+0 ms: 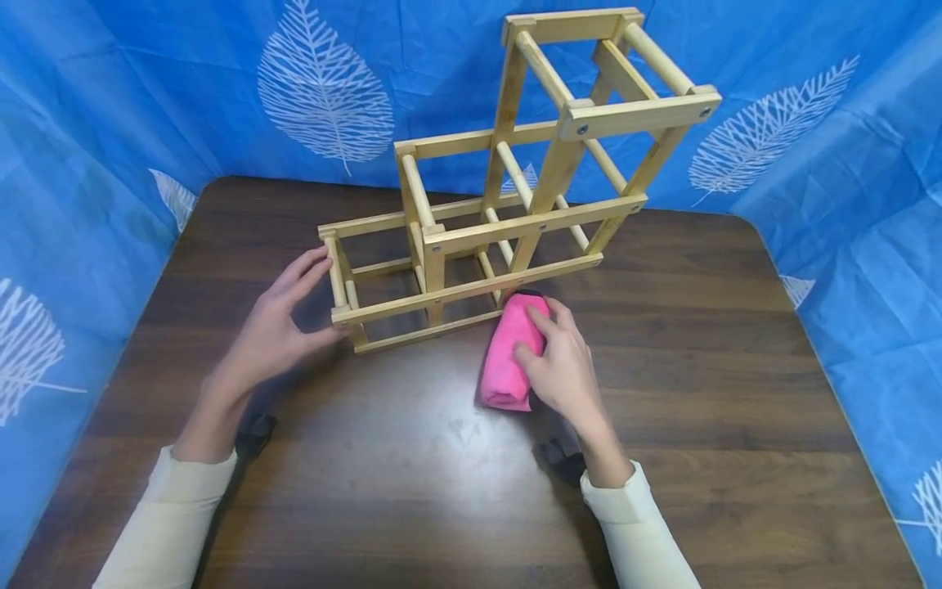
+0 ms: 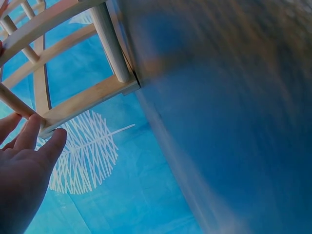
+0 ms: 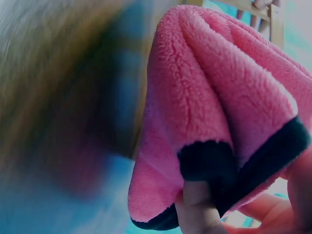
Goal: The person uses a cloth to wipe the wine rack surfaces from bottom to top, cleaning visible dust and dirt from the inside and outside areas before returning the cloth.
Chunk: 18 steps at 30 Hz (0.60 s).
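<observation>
A stepped light-wood rack [image 1: 486, 237], built of flat slats and round dowels, stands on a dark wooden table [image 1: 412, 491]. At its low left end my left hand [image 1: 275, 323] is spread, fingertips touching the end near the back corner and thumb by the front corner. Fingertips of the left hand [image 2: 29, 161] meet a dowel and corner in the left wrist view. My right hand [image 1: 562, 360] grips a folded pink cloth [image 1: 508, 360] in front of the rack's lower rail. Plush pile and a dark border show on the cloth [image 3: 195, 97] in the right wrist view.
Blue fabric [image 1: 441, 65] with white leaf prints hangs behind the table and along both sides. The rack's tallest section rises at the back right. Dark straps [image 1: 255, 433] sit by the wrists.
</observation>
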Motion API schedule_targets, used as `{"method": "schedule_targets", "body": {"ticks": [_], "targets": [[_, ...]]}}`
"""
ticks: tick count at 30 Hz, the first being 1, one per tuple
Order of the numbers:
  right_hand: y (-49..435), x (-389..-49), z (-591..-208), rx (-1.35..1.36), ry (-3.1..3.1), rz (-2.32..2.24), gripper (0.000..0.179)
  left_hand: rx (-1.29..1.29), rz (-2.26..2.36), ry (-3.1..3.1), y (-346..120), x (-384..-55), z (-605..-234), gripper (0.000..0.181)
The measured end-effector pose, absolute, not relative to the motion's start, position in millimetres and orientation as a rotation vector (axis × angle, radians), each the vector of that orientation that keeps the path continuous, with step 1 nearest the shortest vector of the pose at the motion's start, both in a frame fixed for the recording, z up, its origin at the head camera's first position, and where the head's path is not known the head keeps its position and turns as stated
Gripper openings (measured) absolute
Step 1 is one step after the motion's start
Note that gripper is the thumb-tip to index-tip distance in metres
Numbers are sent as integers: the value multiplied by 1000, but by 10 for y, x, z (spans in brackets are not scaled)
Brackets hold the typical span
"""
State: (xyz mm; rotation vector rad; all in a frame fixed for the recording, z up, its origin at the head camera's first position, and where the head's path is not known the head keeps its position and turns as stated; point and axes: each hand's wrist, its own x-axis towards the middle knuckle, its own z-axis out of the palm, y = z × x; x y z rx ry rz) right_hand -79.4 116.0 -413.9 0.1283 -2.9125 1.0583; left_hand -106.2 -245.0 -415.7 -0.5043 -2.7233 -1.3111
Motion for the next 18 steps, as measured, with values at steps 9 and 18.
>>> {"method": "schedule_targets", "body": {"ticks": [9, 18], "targets": [[1575, -670, -3957, 165, -2848, 988, 53, -517, -1228, -2782, -2418, -1063, -4087, 90], [1847, -600, -3914, 129, -2791, 863, 52, -502, -1137, -2796, -2409, -973, -3998, 85]]}}
